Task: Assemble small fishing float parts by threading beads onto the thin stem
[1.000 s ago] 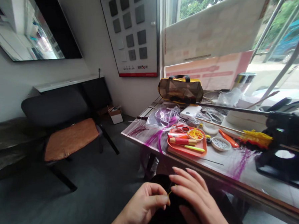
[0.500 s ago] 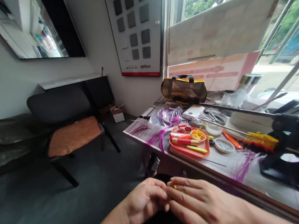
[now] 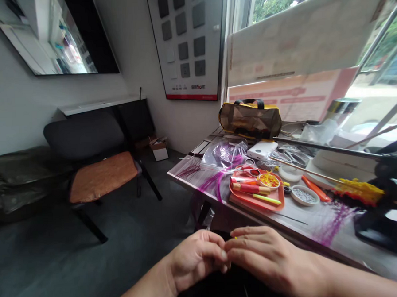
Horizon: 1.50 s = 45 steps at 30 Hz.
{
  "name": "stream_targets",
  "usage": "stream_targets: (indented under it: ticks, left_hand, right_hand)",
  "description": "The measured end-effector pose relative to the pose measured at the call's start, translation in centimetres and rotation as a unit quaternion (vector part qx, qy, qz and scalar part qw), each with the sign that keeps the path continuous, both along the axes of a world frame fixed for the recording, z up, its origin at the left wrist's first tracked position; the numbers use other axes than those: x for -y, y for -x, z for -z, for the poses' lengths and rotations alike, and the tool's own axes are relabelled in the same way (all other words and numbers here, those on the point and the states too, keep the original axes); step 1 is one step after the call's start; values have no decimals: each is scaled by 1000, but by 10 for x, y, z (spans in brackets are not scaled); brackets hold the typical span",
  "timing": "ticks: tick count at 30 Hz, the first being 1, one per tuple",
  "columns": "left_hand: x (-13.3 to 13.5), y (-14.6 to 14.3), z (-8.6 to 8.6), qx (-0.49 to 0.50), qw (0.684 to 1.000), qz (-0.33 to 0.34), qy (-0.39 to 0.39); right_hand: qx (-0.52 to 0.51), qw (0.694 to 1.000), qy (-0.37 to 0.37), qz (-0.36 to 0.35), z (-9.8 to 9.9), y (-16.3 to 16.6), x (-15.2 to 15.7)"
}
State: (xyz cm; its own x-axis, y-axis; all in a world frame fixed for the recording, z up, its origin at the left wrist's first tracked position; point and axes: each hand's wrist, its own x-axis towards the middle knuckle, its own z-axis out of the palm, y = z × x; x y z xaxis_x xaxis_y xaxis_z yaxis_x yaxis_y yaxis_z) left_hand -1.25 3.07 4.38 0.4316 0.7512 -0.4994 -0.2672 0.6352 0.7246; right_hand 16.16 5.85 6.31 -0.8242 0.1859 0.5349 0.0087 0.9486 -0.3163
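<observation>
My left hand (image 3: 204, 254) is low in the middle, fingers curled and thumb pressed to the fingertips in a pinch. Whatever sits in that pinch is too small or hidden to make out. Beside it, with fingertips touching it, is my right hand (image 3: 271, 260), back upward and fingers bent close together. A tiny yellow piece (image 3: 236, 238) shows between the right fingers; its kind is unclear. Both hands are over my dark lap, in front of the table edge. On the table, an orange tray (image 3: 254, 202) carries scissors (image 3: 251, 170), red-wrapped sticks and a bowl of yellow-orange strands (image 3: 268, 180).
Right of the tray stand a dish of small grey pieces (image 3: 305, 195) and an orange-handled tool (image 3: 315, 189). Purple fibres (image 3: 333, 223) hang over the table edge. Behind are a mesh bag (image 3: 250, 121) and a white device (image 3: 261, 149). A chair (image 3: 102, 178) stands left.
The view has turned slightly left, so the table and room appear farther right. My hands stay together; less of the yellow piece shows between the right fingers.
</observation>
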Motion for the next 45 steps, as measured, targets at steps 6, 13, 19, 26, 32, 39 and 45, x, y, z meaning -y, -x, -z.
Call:
stream_targets:
  ticks: [6, 13, 19, 26, 32, 39, 45]
  left_hand:
    - [-5, 2, -4, -55, 996, -40, -62]
    - [-1, 0, -14, -232, 946, -13, -227]
    - [13, -4, -8, -502, 602, -35, -620]
    - [13, 7, 4, -484, 465, 16, -742]
    - [3, -2, -11, -414, 715, -50, -562]
    - [-10, -7, -11, -71, 989, -110, -74]
    - [-6, -11, -8, -46, 991, -118, -51]
  right_hand:
    - [-6, 951, 253, 179, 15, 9, 5]
    - [-34, 872, 455, 177, 11, 14, 2]
    - [-101, 782, 597, 144, 16, 21, -4]
    - [-103, 732, 663, 115, 14, 29, -14]
    - [-56, 877, 441, 183, 5, 21, -11]
    - [-2, 982, -189, 26, -6, -3, -13]
    - [19, 968, -249, 28, -6, -5, -15]
